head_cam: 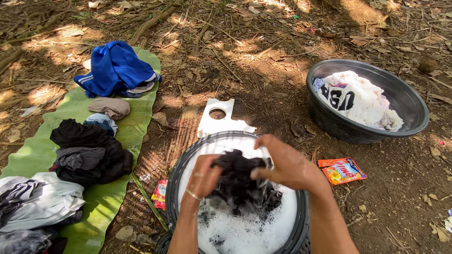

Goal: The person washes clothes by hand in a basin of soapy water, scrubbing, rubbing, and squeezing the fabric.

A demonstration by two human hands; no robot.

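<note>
At the bottom centre of the frame, both hands — left hand (203, 176) and right hand (287, 165) — are clamping together on a black wet garment (241, 184) over the sudsy basin (172, 188). It is looking soft, waterlogged and slippery — bunched folds are giving the firmest hold.

Wet black cloth (242, 186), foamy water (245, 226), matt dark plastic basin (301, 221).

Blue jacket (114, 67), dark clothes (89, 151) and grey garments (40, 200) heaped along a green banana leaf (115, 197); white laundry (359, 99) filling a dark basin (414, 106); orange sachet (342, 170) flat on dirt
</note>
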